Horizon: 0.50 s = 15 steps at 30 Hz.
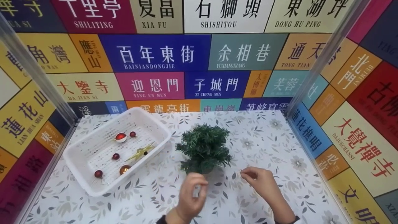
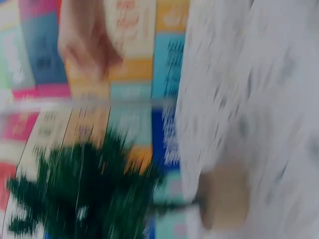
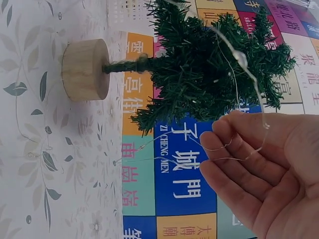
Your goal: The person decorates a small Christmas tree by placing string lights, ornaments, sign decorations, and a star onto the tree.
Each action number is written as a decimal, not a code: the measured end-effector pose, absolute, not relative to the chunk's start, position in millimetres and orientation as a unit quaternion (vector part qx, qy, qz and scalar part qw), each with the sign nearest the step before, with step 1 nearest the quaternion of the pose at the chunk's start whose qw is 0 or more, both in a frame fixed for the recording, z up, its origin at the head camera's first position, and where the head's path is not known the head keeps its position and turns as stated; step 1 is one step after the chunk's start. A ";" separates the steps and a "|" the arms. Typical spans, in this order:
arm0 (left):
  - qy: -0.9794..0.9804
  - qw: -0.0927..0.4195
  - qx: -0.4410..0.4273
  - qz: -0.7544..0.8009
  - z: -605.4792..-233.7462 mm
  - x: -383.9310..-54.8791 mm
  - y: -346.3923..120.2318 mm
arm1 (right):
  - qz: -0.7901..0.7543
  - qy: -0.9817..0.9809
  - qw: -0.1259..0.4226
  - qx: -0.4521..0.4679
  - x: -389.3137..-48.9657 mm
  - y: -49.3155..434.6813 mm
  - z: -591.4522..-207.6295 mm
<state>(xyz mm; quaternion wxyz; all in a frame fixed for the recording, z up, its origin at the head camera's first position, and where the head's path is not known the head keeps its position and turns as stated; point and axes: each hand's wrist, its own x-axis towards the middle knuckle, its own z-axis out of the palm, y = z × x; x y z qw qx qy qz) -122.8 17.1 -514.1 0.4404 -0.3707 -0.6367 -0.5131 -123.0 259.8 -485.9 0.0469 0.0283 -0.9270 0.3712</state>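
A small artificial Christmas tree [image 1: 205, 147] with green branches stands upright on a round wooden base [image 3: 85, 69]. A thin wire of fairy lights [image 3: 241, 59] crosses in front of the tree in the right wrist view, and loose loops hang below the hand. My right hand [image 1: 262, 182], right of the tree, pinches the wire; in its wrist view the strand crosses the curled fingers [image 3: 239, 191]. My left hand [image 1: 191, 194] is just in front of the tree, finger and thumb curled together, and appears to pinch the strand where it runs leftward. Its wrist view is blurred.
A white perforated basket [image 1: 77, 168] on the left holds several red baubles [image 1: 116, 156], a red-and-white ball [image 1: 120, 137] and a gold star [image 1: 140, 152]. Panels with coloured signs [image 1: 155, 53] border the back and sides of the floral-patterned tabletop [image 1: 258, 127].
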 end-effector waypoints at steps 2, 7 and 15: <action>-0.693 0.242 -0.375 -0.566 -515.7 -105.4 32.7 | 0.377 -0.925 0.040 0.022 -122.1 260.3 -485.4; -0.788 -0.157 -0.272 -0.529 -516.2 -96.5 63.8 | 0.383 -0.923 0.027 0.012 -120.8 259.9 -484.2; -0.806 -0.189 -0.302 -0.474 -526.0 -96.6 86.0 | 0.407 -0.913 0.021 0.003 -118.0 257.9 -485.2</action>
